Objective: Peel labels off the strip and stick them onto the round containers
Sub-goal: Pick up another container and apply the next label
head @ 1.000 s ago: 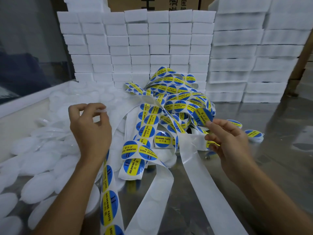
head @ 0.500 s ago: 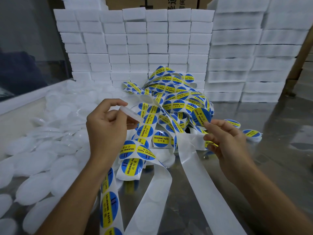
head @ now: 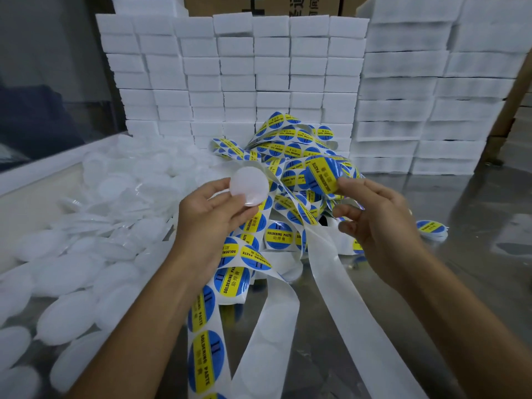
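On the steel table (head: 431, 283), one finished container (head: 431, 228) is seen at three o'clock, while a bare container (head: 249, 186) is pinched in the left hand (head: 213, 217), a peeled label (head: 322, 175) is pinched in the right hand (head: 377, 214), and a heap of unlabelled ones (head: 86, 240) is left at nine o'clock.

We see a round container (head: 249, 186) that is plain milky white. The label (head: 321, 176) next to it is blue with a yellow band across it and black words on the band. The long strip (head: 205, 352) has many more stickers just like it (blue, yellow, blue). Its bare part (head: 348, 309) is shiny white. The pile of containers (head: 86, 249) is white too. The stacked blocks (head: 259, 70) behind are white. The table (head: 472, 283) is shiny grey.
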`<state>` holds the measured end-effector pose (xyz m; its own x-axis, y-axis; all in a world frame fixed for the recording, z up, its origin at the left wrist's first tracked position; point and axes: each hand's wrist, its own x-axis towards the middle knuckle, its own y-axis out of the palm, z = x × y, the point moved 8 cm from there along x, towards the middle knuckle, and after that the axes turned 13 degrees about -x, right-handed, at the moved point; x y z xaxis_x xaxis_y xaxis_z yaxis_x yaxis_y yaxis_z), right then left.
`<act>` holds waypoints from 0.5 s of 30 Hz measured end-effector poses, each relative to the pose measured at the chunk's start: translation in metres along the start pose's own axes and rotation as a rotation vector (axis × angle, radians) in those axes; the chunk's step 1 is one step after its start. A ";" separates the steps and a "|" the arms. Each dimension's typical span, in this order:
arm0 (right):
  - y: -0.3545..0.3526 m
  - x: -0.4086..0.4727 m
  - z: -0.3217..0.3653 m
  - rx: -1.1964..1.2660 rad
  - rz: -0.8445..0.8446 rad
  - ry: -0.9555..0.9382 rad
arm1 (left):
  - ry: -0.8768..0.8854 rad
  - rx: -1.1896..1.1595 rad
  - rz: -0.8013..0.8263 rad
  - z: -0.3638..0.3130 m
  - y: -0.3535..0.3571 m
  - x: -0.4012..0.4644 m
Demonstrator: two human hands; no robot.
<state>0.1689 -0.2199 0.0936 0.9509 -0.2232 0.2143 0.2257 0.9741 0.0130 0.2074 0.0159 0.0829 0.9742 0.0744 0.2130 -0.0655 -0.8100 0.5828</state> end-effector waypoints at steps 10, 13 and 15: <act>0.045 -0.034 -0.013 0.415 0.332 0.147 | -0.126 -0.079 0.127 0.014 0.016 -0.007; 0.048 -0.038 -0.019 0.408 0.353 0.196 | -0.132 -0.090 0.138 0.015 0.017 -0.008; 0.048 -0.037 -0.021 0.413 0.342 0.219 | -0.137 -0.092 0.138 0.015 0.017 -0.008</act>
<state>0.1486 -0.1656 0.0658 0.9868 0.1475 0.0673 -0.1619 0.9155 0.3683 0.2014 -0.0071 0.0787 0.9746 -0.1184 0.1902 -0.2132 -0.7503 0.6258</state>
